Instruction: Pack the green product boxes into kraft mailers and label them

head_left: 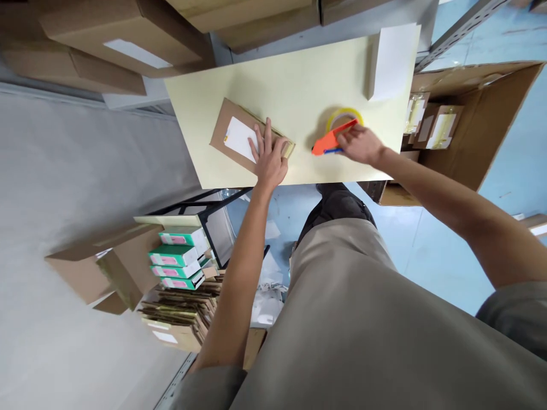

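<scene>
A pale yellow tabletop (299,80) spans the upper middle of the frame. Directly on it lie 1 brown cardboard box (222,122), slanted left of centre, with 1 white label (239,138), and 1 white box-shaped item (394,62), upper right.

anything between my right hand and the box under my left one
Nothing visible stands in the gap between your right hand, with its orange tape dispenser, and the box. Your left hand, though, covers part of the box's nearer end.
</scene>
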Action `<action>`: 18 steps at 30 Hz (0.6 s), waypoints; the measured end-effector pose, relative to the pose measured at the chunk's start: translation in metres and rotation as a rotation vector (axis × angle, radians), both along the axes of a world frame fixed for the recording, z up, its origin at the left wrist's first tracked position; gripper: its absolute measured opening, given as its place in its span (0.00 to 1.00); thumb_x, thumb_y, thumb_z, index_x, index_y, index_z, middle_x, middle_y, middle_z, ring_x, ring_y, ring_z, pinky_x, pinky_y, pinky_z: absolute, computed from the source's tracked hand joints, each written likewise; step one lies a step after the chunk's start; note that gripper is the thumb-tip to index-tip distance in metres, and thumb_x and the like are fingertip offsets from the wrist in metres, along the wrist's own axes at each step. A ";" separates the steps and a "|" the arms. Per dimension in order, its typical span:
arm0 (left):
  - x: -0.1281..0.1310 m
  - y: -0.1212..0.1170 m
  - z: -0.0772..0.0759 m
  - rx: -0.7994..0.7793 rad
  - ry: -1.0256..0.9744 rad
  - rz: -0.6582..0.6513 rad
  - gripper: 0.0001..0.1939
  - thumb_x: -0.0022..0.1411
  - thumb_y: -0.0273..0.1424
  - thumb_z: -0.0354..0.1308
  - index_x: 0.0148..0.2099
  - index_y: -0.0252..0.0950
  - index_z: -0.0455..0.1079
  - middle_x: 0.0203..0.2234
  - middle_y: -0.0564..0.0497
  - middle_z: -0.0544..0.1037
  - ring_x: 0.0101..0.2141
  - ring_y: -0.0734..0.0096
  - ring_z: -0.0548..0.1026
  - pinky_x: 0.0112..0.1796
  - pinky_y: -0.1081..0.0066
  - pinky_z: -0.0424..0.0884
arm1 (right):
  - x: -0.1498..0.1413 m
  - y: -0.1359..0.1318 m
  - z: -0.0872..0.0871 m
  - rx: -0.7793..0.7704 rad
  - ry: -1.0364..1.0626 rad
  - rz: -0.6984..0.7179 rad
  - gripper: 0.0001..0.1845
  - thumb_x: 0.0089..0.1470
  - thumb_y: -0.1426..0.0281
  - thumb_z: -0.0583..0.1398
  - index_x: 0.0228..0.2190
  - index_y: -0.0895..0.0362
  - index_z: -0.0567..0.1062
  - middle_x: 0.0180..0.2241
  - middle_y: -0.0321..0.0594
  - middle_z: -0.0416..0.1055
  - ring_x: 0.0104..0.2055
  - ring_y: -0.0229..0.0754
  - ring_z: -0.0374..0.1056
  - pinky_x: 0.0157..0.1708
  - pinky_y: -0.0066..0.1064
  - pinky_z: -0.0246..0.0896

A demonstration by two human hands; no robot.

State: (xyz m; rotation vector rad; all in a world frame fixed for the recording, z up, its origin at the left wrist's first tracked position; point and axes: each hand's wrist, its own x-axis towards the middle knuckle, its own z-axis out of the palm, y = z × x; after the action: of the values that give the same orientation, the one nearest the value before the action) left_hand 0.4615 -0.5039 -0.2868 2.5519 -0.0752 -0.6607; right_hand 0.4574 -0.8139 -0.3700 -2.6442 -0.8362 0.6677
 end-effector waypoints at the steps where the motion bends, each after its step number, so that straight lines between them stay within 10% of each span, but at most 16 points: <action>1: -0.001 0.000 -0.001 0.001 0.000 -0.003 0.25 0.71 0.37 0.64 0.68 0.47 0.71 0.85 0.60 0.41 0.81 0.56 0.19 0.77 0.39 0.18 | 0.008 -0.005 -0.003 -0.014 -0.043 -0.047 0.46 0.82 0.51 0.35 0.65 0.79 0.70 0.57 0.71 0.79 0.63 0.65 0.74 0.65 0.62 0.60; 7: -0.005 0.000 -0.008 0.005 -0.036 -0.037 0.28 0.68 0.36 0.70 0.67 0.43 0.70 0.85 0.55 0.39 0.81 0.52 0.18 0.77 0.36 0.18 | 0.045 0.037 -0.007 0.002 -0.112 -0.158 0.49 0.81 0.50 0.32 0.61 0.80 0.71 0.51 0.70 0.81 0.59 0.66 0.77 0.64 0.61 0.61; 18: -0.008 0.000 -0.012 -0.027 -0.107 -0.054 0.24 0.70 0.30 0.63 0.66 0.46 0.72 0.84 0.53 0.45 0.82 0.54 0.24 0.78 0.33 0.22 | 0.059 0.123 0.054 -0.177 0.065 -0.442 0.30 0.76 0.59 0.54 0.55 0.73 0.80 0.53 0.76 0.81 0.55 0.71 0.78 0.55 0.57 0.68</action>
State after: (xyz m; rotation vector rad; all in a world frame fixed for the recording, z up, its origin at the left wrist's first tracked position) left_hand 0.4539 -0.5040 -0.2988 2.5658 -0.1881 -0.5394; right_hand 0.5168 -0.6905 -0.3159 -2.8048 -0.1632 0.7264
